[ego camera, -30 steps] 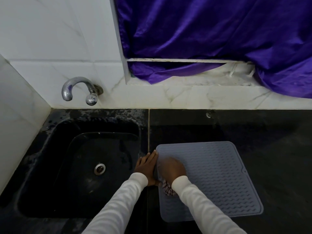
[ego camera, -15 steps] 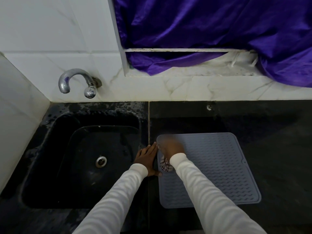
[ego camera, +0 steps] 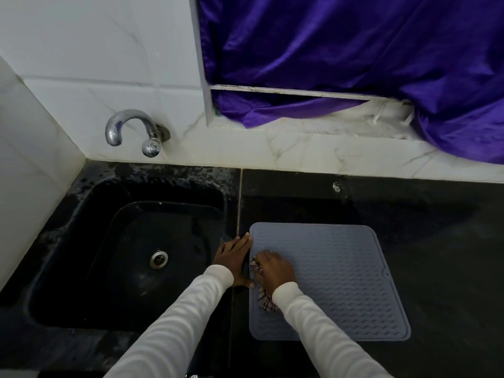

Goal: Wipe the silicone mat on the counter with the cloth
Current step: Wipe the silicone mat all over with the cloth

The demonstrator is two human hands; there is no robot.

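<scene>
A grey silicone mat (ego camera: 335,276) with a wavy ribbed surface lies flat on the black counter (ego camera: 436,255), right of the sink. My right hand (ego camera: 275,270) grips a bunched checked cloth (ego camera: 266,301) and holds it down on the mat's left part; most of the cloth is hidden under the hand and wrist. My left hand (ego camera: 234,257) rests flat with straight fingers on the counter, against the mat's left edge.
A black sink (ego camera: 131,257) with a metal drain (ego camera: 158,258) sits left of the mat. A chrome tap (ego camera: 133,130) projects from the white tiled wall. A purple curtain (ego camera: 354,55) hangs over the window ledge behind the counter.
My right hand with the cloth went from the mat's left middle up to its far left corner, then came back toward me. My left hand stayed at the mat's edge.
</scene>
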